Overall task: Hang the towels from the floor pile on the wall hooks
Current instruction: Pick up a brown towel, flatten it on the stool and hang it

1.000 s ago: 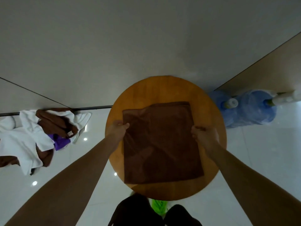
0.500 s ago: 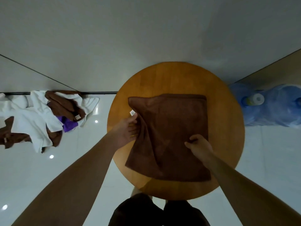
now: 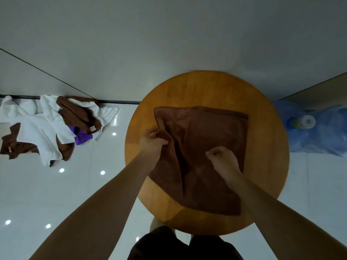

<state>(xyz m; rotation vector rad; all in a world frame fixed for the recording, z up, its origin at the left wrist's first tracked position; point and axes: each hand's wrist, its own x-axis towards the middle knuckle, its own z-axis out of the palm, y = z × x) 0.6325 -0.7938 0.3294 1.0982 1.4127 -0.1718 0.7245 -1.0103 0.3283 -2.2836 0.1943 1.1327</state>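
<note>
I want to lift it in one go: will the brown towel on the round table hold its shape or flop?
Likely floppy: the brown towel already bunches into folds where the left hand pinches it. It looks thin and probably light. It may slide on the smooth table rather than stay put.

The right hand point(image 3: 223, 160) covers part of the brown towel point(image 3: 204, 139), its fingertips curled out of sight. The towel pile point(image 3: 47, 128) and blue water bottles point(image 3: 317, 130) on the floor run past the frame's edges.
</note>
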